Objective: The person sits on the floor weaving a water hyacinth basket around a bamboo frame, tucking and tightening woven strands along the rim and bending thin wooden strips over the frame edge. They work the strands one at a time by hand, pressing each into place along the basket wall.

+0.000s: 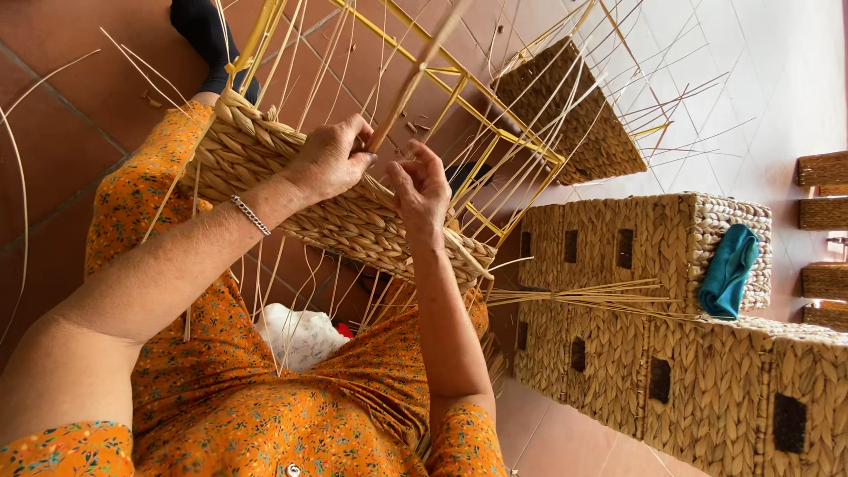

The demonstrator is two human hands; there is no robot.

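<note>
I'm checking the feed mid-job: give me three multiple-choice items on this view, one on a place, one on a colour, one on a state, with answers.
1. Where does the teal cloth lie?
A. on the stacked woven baskets
B. on the person's lap
C. on the yellow frame

2. What colour is the dress?
A. blue
B. orange with small flowers
C. plain white

3. What is the left hand doing?
A. hanging free
B. gripping a thin stick above the half-woven basket
C. holding the cloth

Answers: 1 A, it is draped at the stack's right end. 2 B, a floral orange fabric covers the lap. 3 B, its fingers close on the stick, with the right hand beside it.
</note>
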